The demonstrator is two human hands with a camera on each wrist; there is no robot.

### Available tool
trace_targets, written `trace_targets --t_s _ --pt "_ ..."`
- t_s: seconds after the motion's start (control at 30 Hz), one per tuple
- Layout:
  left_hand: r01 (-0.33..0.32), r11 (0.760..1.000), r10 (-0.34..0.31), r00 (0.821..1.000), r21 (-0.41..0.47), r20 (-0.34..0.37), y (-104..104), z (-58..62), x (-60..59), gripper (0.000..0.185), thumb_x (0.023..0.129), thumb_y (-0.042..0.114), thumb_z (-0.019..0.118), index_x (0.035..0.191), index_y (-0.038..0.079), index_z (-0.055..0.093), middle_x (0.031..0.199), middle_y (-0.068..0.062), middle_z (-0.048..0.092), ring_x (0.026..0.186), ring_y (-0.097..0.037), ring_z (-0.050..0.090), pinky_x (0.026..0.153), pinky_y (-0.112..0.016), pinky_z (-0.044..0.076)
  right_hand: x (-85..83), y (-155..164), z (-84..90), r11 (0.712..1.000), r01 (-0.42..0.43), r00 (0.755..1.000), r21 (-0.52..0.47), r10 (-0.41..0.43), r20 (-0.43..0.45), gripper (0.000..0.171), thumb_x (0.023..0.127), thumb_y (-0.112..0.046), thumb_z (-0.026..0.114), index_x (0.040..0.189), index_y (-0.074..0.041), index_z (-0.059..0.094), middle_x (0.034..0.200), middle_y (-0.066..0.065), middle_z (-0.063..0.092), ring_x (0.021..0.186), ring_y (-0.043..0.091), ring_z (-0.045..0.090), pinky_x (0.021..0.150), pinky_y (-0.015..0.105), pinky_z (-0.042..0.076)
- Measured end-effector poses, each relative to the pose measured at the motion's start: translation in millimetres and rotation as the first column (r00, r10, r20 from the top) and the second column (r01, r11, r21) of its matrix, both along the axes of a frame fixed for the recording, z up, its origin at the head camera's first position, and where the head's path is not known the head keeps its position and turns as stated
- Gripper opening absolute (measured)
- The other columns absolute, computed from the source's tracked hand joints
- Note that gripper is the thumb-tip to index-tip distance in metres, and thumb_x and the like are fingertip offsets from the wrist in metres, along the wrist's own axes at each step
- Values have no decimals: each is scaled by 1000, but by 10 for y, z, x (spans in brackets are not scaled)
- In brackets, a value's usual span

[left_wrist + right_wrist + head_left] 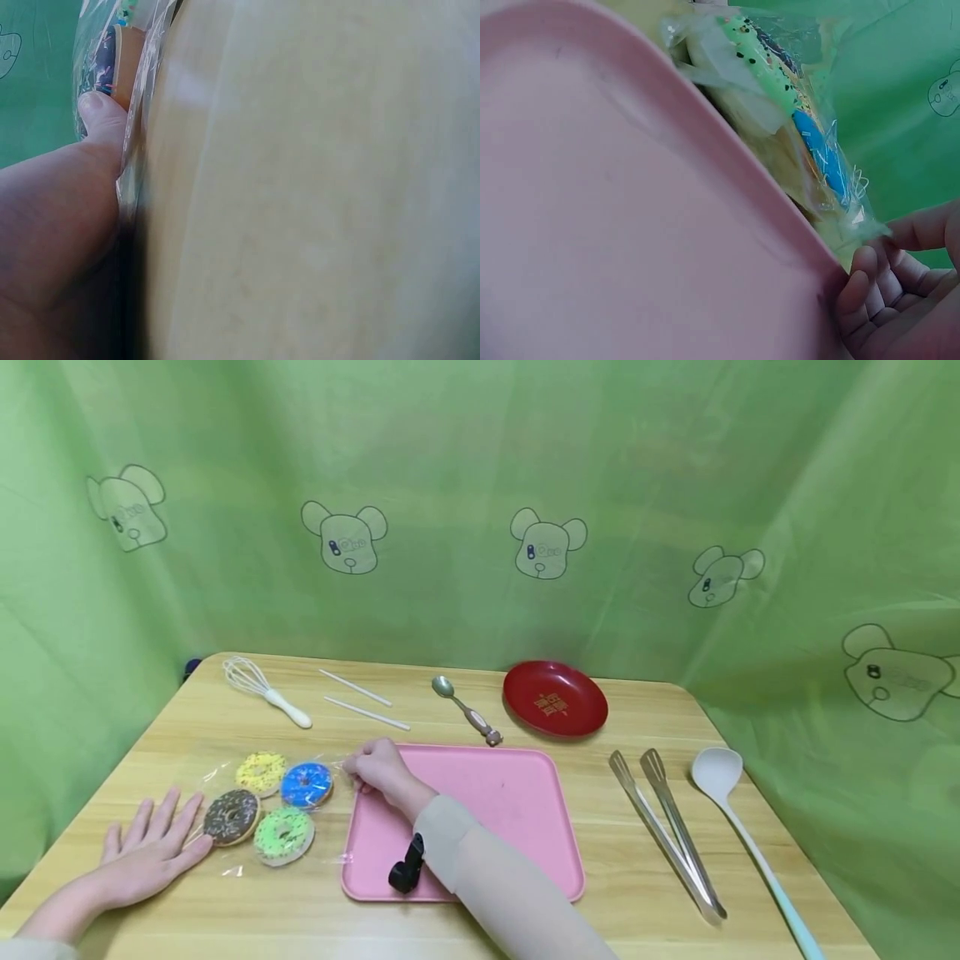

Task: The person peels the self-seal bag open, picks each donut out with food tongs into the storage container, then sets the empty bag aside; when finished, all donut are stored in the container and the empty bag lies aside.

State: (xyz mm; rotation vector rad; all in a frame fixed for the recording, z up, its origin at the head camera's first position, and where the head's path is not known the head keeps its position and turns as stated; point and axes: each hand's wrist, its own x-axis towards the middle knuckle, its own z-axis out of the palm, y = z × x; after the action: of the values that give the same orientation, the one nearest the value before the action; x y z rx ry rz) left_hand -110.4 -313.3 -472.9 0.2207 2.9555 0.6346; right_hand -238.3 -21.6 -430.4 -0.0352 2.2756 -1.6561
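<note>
A clear plastic bag (330, 847) lies on the left of the table, with doughnuts inside: a yellow doughnut (261, 773), a blue doughnut (307, 785), a dark brown doughnut (232, 817) and a green doughnut (284, 837), all with sprinkles. My right hand (384, 772) pinches the bag's right edge at the far left corner of the pink tray (495, 793); the right wrist view shows the plastic gathered at the fingertips. My left hand (153, 853) is spread flat at the bag's left side, its thumb against the brown doughnut.
Along the back lie a white whisk (268, 692), two white sticks (367, 713), a spoon (467, 710) and a red plate (555, 698). Metal tongs (671, 835) and a long-handled ladle (753, 843) lie at the right. A green curtain (450, 460) surrounds the table.
</note>
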Motion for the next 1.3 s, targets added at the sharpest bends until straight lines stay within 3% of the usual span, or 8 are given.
trace_targets --t_s 0.13,0.23,0.67,1.13,1.3 --pt "-2 1000 2 1000 -3 -1 5 -13 5 72 99 45 33 147 7 -4 147 -28 -15 126 -55 -20 86 -74 -19 -2 52 -28 999 -7 1000 -46 7 8 4 78 1 65 74 1 63 57 5 53 47 12 48 39 18 41" --pt "-3 1000 3 1000 0 1 2 -25 -2 72 99 45 33 147 8 -5 147 -28 -15 126 -54 -20 87 -73 -20 -7 84 -61 998 -9 1000 -70 10 15 3 78 1 65 79 3 64 58 5 54 47 12 49 41 19 44" --pt "0 1000 0 1000 15 16 -20 -41 -34 73 98 47 32 147 10 -7 147 -28 -18 126 -54 -23 86 -71 -24 -21 238 -147 978 0 998 -208 12 56 9 76 4 60 69 0 60 56 6 55 43 12 49 40 20 46" --pt "0 1000 0 1000 9 7 -22 -14 -6 72 99 45 33 147 9 -6 146 -28 -18 126 -54 -22 86 -71 -24 -39 447 -164 967 -33 989 -252 68 133 9 80 -1 60 76 7 62 61 10 57 46 16 54 45 27 52" --pt "-5 1000 5 1000 28 -2 -26 -38 -14 72 98 45 34 148 10 -4 147 -27 -16 126 -54 -22 86 -70 -24 -50 550 -105 977 -49 989 -208 76 126 11 83 -3 60 85 7 64 64 9 59 48 15 56 48 28 53"
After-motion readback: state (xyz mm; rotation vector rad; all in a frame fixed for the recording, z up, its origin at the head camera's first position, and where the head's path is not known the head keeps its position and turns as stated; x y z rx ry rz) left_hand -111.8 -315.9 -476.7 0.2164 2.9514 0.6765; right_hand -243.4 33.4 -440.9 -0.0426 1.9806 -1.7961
